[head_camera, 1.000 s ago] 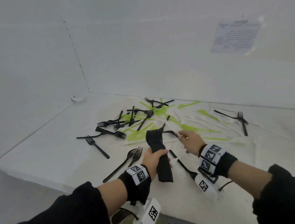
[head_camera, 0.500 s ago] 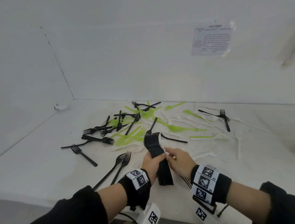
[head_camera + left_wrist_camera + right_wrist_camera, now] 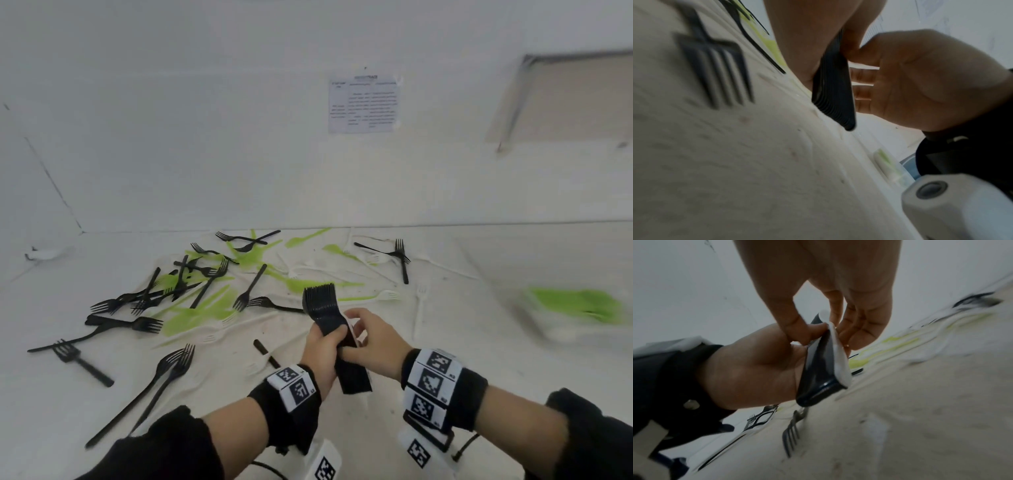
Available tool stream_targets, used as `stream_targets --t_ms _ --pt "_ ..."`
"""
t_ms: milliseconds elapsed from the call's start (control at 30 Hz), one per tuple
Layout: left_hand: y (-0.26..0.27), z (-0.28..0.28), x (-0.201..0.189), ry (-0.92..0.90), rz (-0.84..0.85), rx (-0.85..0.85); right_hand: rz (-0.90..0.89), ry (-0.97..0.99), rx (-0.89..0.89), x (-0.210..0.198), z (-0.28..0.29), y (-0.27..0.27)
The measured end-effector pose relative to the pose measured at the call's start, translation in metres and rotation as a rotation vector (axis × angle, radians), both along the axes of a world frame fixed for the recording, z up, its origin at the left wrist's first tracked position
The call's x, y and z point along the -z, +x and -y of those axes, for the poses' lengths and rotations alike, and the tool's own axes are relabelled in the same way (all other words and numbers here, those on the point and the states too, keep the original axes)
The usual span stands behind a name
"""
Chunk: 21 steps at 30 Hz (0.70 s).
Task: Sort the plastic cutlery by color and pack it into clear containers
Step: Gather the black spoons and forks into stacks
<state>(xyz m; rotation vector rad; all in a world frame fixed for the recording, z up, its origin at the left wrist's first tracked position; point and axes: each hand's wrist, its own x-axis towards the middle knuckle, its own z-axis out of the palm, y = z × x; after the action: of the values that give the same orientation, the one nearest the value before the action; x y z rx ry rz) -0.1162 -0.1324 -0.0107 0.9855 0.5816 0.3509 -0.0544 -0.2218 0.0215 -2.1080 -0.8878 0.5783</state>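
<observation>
the left hand (image 3: 322, 353) gripped a nested black fork stack (image 3: 329, 329) above the cloth (image 3: 445, 377); the right hand (image 3: 373, 346) pinched a white piece (image 3: 838, 353) against it. gathering blacks seemed underway; next likely calls for seating or removing that piece. thin, glossy, ribbed plastic.

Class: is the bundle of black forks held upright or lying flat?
Roughly upright: the left hand grips the black fork stack by its handles, tines pointing up, clear of the cloth.
</observation>
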Motion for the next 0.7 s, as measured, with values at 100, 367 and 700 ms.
stream_targets --t_ms 100,367,700 --pt "0.021 0.035 -0.007 -0.038 0.008 0.063 0.044 0.018 0.032 -0.001 0.034 0.015" --pt "0.063 0.121 -0.006 -0.072 0.029 0.242 0.159 -0.113 0.151 0.000 0.118 0.052" --pt "0.127 0.179 -0.016 0.026 0.095 0.380 0.215 -0.099 0.285 -0.016 0.178 0.122"
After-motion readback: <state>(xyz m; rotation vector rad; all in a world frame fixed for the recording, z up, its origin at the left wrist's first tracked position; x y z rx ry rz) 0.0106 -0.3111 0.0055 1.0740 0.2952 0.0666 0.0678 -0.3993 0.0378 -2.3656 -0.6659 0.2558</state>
